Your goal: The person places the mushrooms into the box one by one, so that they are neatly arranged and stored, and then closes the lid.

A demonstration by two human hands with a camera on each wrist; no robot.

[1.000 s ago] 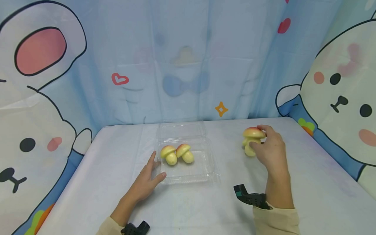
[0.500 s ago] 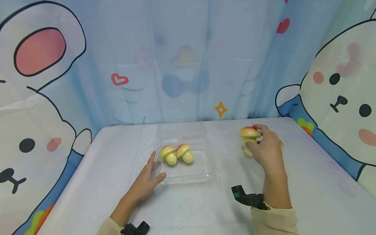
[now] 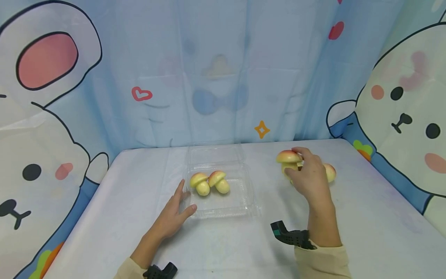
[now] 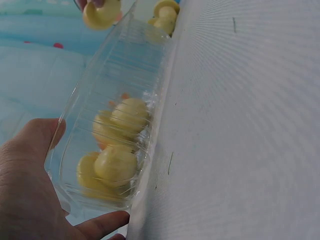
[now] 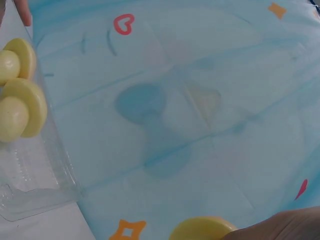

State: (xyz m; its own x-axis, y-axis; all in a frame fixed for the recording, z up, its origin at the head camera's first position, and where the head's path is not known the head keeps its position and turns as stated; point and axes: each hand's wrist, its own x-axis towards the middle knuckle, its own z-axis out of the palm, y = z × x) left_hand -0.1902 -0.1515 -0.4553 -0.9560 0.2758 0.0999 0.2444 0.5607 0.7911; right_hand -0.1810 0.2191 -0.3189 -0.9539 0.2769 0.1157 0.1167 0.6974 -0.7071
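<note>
My right hand (image 3: 309, 176) holds a mushroom (image 3: 289, 157) with a red-and-yellow cap and pale stem, right of the clear plastic box (image 3: 240, 197). In the left wrist view this held mushroom (image 4: 101, 15) hangs above the tabletop level; the right wrist view shows only its cap (image 5: 200, 229). Two similar mushrooms lie side by side in the box, a left one (image 3: 200, 183) and a right one (image 3: 219, 182). My left hand (image 3: 170, 217) rests against the box's left side, fingers extended and thumb at the near left corner.
Another mushroom (image 3: 329, 172) lies on the white-covered table (image 3: 230, 248), partly hidden behind my right hand. The box's clear lid (image 3: 215, 154) lies folded back toward the blue curtain (image 3: 156, 124) at the table's far edge.
My right hand has moved left with the mushroom it holds, uncovering another mushroom behind it on the table. The left hand and the box have stayed in place.
</note>
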